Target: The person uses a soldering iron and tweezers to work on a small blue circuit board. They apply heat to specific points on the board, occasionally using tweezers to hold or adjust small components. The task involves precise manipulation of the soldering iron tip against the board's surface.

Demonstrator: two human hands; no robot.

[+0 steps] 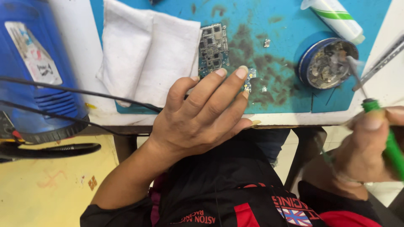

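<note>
Green-handled soldering iron [391, 147] pinched in my right hand [366, 155] | left hand [202, 113] fingers spread, pinning circuit board [213, 48] | step: soldering | next needs steady tip on board

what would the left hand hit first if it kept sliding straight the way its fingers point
Probably the circuit board: the left hand points up the blue mat, fingertips already at the board's lower edge. Whether they touch it is unclear.

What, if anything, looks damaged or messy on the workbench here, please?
The blue mat is blotched with dark stains around the circuit board, with small metal bits loose on it. Its near edge by the round tin shows cut lines.
</note>
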